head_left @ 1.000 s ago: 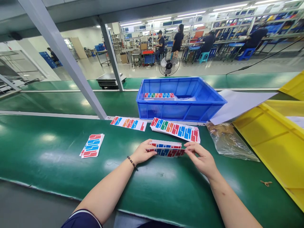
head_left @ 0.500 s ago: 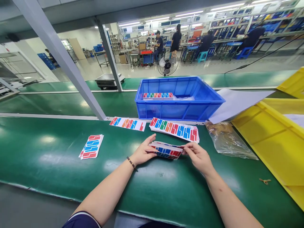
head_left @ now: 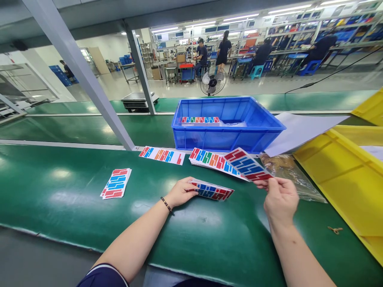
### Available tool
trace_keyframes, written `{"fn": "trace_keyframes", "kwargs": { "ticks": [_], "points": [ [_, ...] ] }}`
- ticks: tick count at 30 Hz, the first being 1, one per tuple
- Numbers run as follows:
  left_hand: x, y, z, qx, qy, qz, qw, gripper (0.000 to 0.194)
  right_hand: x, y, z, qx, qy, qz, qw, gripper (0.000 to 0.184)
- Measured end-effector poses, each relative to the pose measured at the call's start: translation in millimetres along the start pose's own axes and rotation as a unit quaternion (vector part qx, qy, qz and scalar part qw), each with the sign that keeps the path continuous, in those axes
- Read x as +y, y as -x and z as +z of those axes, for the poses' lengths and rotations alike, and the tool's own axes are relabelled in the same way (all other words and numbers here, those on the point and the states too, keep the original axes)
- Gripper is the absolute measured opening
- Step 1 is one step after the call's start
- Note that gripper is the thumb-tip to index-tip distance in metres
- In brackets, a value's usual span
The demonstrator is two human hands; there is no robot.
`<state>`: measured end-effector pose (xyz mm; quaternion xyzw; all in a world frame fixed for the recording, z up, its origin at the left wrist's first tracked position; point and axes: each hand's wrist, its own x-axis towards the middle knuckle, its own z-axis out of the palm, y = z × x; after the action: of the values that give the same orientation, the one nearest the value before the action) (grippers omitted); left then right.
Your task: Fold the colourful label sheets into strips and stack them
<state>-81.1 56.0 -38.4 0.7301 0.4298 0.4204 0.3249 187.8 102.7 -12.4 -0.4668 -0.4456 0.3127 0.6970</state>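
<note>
My left hand (head_left: 182, 193) is closed around the left end of a stack of sticker sheets (head_left: 211, 191), tilted up on its long edge above the green surface. Between thumb and fingers, my right hand (head_left: 280, 195) pinches one sticker sheet (head_left: 247, 165) with red and blue shapes, raised to the right of the stack. Behind it lies a fanned pile of longer sheets (head_left: 206, 158) in several colours, its right end covered by the raised sheet. A single long sheet (head_left: 161, 155) rests left of that pile. Farther left is a small pile of sheets (head_left: 116, 183).
A blue bin (head_left: 229, 137) holding more sheets stands behind the piles. Yellow bins (head_left: 344, 179), a white paper sheet (head_left: 305, 129) and a clear plastic bag (head_left: 295, 179) are at right. A grey post (head_left: 89, 83) rises at left. A twisted rubber band (head_left: 335, 230) lies at right.
My right hand has drawn one sheet out of the stack and moved it up and to the right. My left hand still holds the rest in nearly the same place.
</note>
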Motion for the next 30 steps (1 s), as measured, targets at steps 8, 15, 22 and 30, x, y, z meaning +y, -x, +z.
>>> {"fn": "trace_keyframes", "kwargs": {
  "ticks": [8,15,22,30],
  "points": [
    [5,-1,-0.6,0.003,-0.03,0.007,1.0,0.01,-2,25,18,-0.442,0.152,0.06,0.882,0.031],
    [4,3,3.7,0.021,0.026,-0.029,0.999,0.082,5,32,23,-0.437,0.199,0.02,0.877,0.015],
    [10,4,25.5,0.102,0.133,-0.188,0.968,0.072,14,39,29,-0.332,0.05,0.144,0.931,0.022],
    [27,5,36.0,0.102,0.22,-0.206,0.948,0.059,12,51,34,-0.338,-0.021,0.147,0.929,0.035]
  ]
}}
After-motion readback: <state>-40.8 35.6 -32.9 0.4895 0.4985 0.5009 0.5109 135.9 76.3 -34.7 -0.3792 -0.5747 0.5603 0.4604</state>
